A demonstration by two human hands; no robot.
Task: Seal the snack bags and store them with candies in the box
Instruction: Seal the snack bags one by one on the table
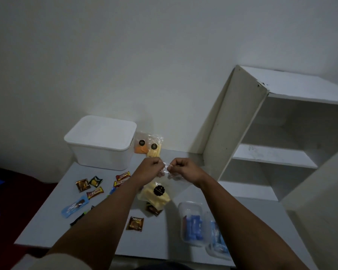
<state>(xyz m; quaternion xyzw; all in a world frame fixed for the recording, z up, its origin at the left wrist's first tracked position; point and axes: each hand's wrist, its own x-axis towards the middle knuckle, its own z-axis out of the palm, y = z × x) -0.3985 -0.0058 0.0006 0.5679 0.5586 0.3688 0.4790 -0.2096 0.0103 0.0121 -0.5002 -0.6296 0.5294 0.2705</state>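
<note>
A clear snack bag (158,193) with yellow sticks and a black round label hangs above the table between my hands. My left hand (151,168) pinches its top edge on the left and my right hand (181,168) pinches it on the right, both with curled fingers. Two more snack bags, one with orange pieces (141,145) and one with yellow sticks (155,148), lean against the wall beside the white lidded box (101,142). Several wrapped candies (95,187) lie scattered on the table's left half, and one brown candy (135,223) lies near the middle.
A small clear container (191,224) with blue pieces stands open at the front right, its lid (216,240) beside it. A white shelf unit (271,145) stands on the right. The grey table (164,242) ends at a front edge near me; dark red floor lies left.
</note>
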